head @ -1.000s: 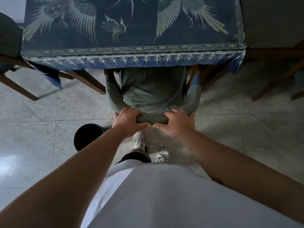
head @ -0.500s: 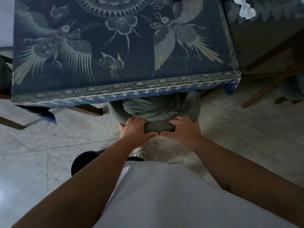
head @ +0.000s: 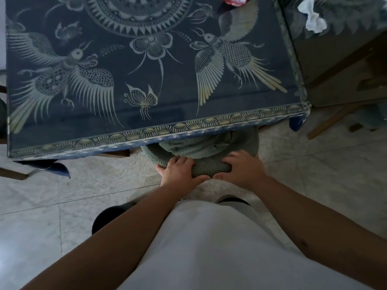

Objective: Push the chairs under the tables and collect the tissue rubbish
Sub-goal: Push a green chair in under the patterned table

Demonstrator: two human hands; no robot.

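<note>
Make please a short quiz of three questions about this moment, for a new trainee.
1. True or false: both hands grip the backrest of the green chair.
2. Where does the white crumpled tissue lie? A) on the floor B) on the neighbouring table at the right C) on the chair seat
3. Fill in: the chair seat is mostly hidden under the ____.

Key:
1. True: left hand and right hand both hold it.
2. B
3. Table

Pale marbled tile floor with thin grout lines. Dark round object on floor at lower left, partly hidden. Red-and-white item at top edge, cut off, unidentifiable. White shirt fills foreground.
</note>
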